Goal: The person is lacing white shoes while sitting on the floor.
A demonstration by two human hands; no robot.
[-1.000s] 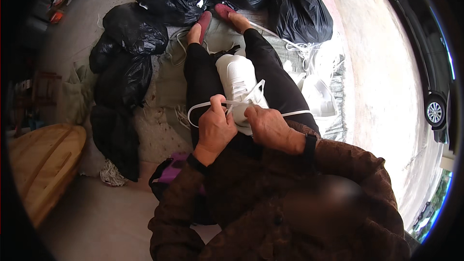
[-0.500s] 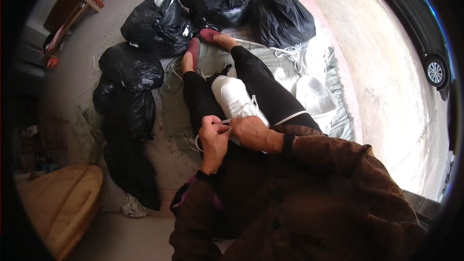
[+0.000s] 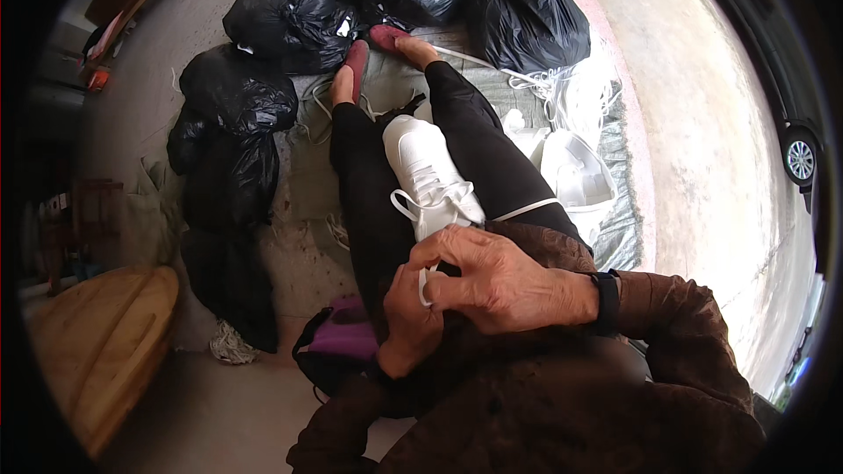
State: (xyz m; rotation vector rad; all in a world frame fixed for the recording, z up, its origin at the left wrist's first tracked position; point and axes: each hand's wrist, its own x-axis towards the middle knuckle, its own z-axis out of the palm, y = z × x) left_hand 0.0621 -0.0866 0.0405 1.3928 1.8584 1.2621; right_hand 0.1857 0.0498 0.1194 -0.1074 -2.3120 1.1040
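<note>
A white lace-up shoe [image 3: 423, 167] rests between my thighs, its toe pointing away from me. Loops of white lace lie over its tongue and opening. Close to my body, just behind the shoe, my two hands meet. My right hand [image 3: 505, 281] pinches a short curl of white shoelace [image 3: 425, 288] between thumb and finger. Closed beside it, my left hand [image 3: 411, 320] holds the same lace; its fingertips are partly hidden by the right hand. Another white cord [image 3: 531, 207] crosses my right thigh.
Black plastic bags [image 3: 527, 16] stand in an arc ahead and to the left. On the green sheet [image 3: 625, 202] at right are more white shoes [image 3: 575, 175] and a heap of white laces [image 3: 580, 92]. A wooden board [image 3: 105, 342] is at lower left, a purple bag [image 3: 347, 329] by my left hip.
Both hands have moved back from the shoe's laces toward my body, and the lace loops on the shoe are now uncovered. The view has tilted slightly down.
</note>
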